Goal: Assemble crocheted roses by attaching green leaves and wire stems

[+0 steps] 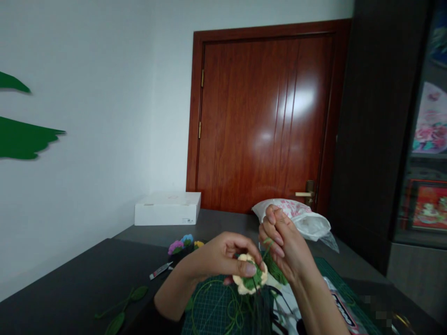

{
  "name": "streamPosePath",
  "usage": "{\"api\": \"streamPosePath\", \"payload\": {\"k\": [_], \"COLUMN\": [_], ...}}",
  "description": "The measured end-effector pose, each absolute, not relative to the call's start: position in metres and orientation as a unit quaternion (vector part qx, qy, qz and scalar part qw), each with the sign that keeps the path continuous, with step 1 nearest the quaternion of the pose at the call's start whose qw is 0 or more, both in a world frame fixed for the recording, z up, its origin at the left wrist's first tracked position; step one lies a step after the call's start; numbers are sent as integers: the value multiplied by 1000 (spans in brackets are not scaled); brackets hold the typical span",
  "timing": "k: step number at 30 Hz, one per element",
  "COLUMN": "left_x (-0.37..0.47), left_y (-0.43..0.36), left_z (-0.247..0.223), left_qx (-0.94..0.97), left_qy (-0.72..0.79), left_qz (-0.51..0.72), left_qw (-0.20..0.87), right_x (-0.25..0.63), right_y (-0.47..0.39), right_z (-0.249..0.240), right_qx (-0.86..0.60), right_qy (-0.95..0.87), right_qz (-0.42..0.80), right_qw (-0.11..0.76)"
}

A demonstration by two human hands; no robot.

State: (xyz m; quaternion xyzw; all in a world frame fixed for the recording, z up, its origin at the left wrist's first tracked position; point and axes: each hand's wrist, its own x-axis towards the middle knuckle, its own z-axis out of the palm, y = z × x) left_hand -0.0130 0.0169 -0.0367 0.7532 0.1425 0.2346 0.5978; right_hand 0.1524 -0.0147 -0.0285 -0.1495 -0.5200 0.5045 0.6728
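A cream crocheted flower with a green centre (257, 278) is pinched between the thumb and fingers of my left hand (232, 256), above the cutting mat. My right hand (282, 237) is raised just right of it, fingers curled, with green yarn (267, 249) passing between them. The yarn runs down towards the flower. Loose loops of green yarn (232, 309) lie on the green cutting mat (206, 309) below. A ball of green yarn (276, 271) sits behind the flower, partly covered by my right hand.
Purple (175, 247) and blue (187, 239) crocheted flowers lie beyond my left forearm, near a white tube (160, 271). Green leaves on a stem (120, 314) are at the left. A white box (167, 209) and a plastic bag (312, 225) stand at the back.
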Motion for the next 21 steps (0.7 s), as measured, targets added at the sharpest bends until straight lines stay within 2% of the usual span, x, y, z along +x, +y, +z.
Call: {"api": "streamPosePath", "payload": {"k": [5, 11, 17, 21], "left_x": [-9, -4, -4, -6], "left_y": [22, 24, 29, 33], "left_z": [-44, -51, -52, -51], "left_qx": [774, 799, 771, 712], "left_qy": [151, 149, 152, 130], "left_qz": [177, 138, 223, 322], "left_qw": [588, 566, 577, 610], "right_x": [157, 157, 159, 159], "right_y": [-15, -15, -9, -8], "right_z": [-27, -28, -29, -29], "right_qx": [-136, -149, -144, -170], "right_qy": [-490, -484, -452, -497], "right_qz": [488, 487, 471, 449], "right_qw": [710, 712, 744, 723]}}
